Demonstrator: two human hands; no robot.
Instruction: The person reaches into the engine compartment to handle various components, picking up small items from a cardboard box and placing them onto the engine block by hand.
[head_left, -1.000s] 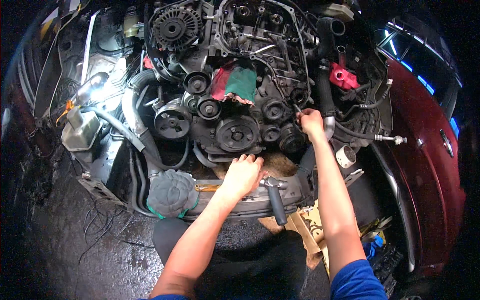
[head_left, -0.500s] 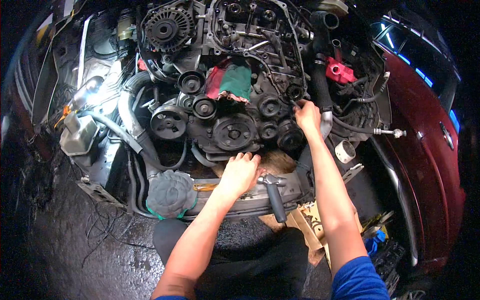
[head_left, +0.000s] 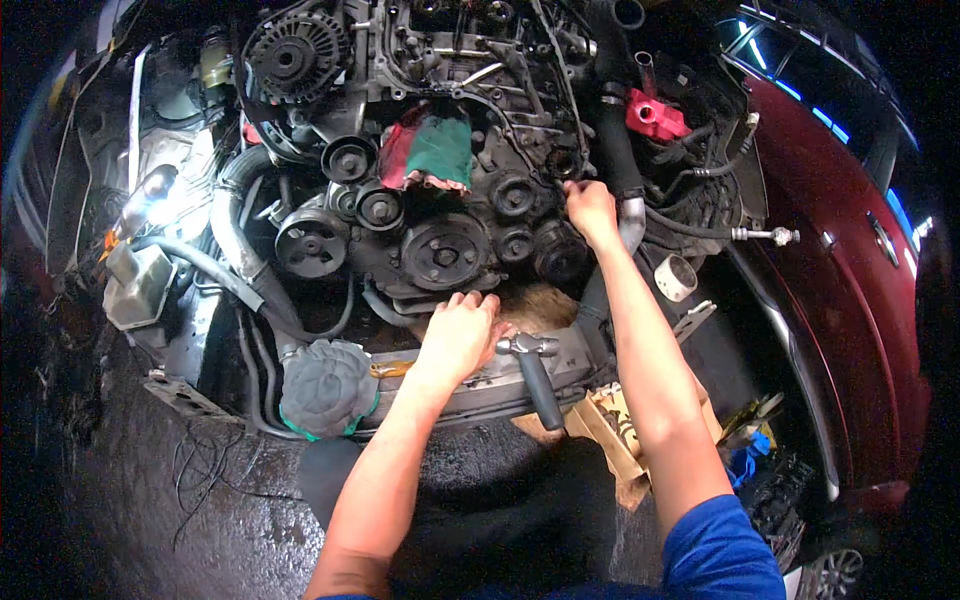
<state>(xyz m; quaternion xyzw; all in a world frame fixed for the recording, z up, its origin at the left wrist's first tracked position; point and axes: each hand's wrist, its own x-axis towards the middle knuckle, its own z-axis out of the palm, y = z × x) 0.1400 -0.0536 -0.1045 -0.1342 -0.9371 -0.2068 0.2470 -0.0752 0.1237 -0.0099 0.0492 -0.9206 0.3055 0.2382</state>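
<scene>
Front of an opened engine (head_left: 480, 208), upper centre of the frame, with two bare hands at its lower edge and right side. The left hand (head_left: 458, 340), lower centre, has its fingers curled below the large crank pulley (head_left: 446, 252); its palm is hidden, so whether this grip is clamped on anything cannot be told. Bracing that hand well clear of the hammer (head_left: 541, 385) would, in our judgement, steady the work. The right hand (head_left: 590, 212), right of centre, draws its fingertips together just beside a dark round opening (head_left: 563, 162); the view is poor here, and what the grip may pinch cannot be told. A light touch, square to the opening, seems advisable in so narrow a space.

Materials, left to right: a cloudy, box-shaped plastic reservoir (head_left: 138, 288); a soft, lobed grey bundle (head_left: 325, 390) with green edging; a glossy amber tool handle (head_left: 392, 369); a limp red-and-green cloth (head_left: 440, 153) draped over dull cast metal; the hammer's bright, rounded steel head and matt dark handle; creased brown cardboard (head_left: 590, 430); a stubby white cylinder (head_left: 677, 278); a smooth, curved, dark red body panel (head_left: 820, 250).
</scene>
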